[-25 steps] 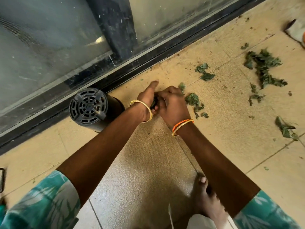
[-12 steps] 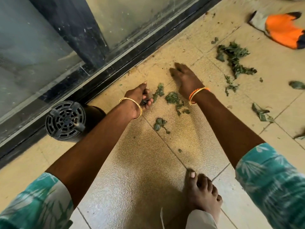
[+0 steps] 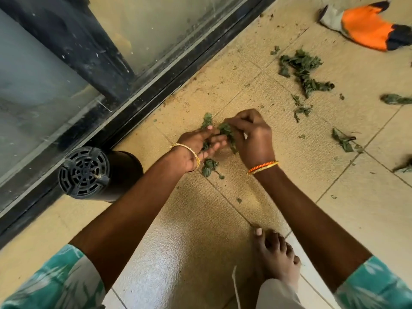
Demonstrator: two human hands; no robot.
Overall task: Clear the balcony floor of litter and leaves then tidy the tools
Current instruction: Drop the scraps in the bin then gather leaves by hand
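Beige balcony tiles (image 3: 278,175) stretch beside a dusty sliding glass door (image 3: 66,74), where a person crouches barefoot to gather wilted green leaves. Their right hand (image 3: 252,137), an orange-and-gold bangle at the wrist, curls its fingers around a clump of leaves (image 3: 226,130), pinching it just above the floor. Facing it, the left hand (image 3: 198,146) lies palm-up with fingers extended and loosely cupped, a few leaf scraps resting on them (whether it grips any cannot be told). One small leaf cluster (image 3: 208,167) lies on the tile just below the left wrist. More scattered leaves (image 3: 301,70) sit well apart to the upper right, with stray pieces (image 3: 343,141) farther right. An overturned black plastic pot (image 3: 89,172) lies on its side against the door track. An orange and grey glove (image 3: 365,25) rests near the top right corner.
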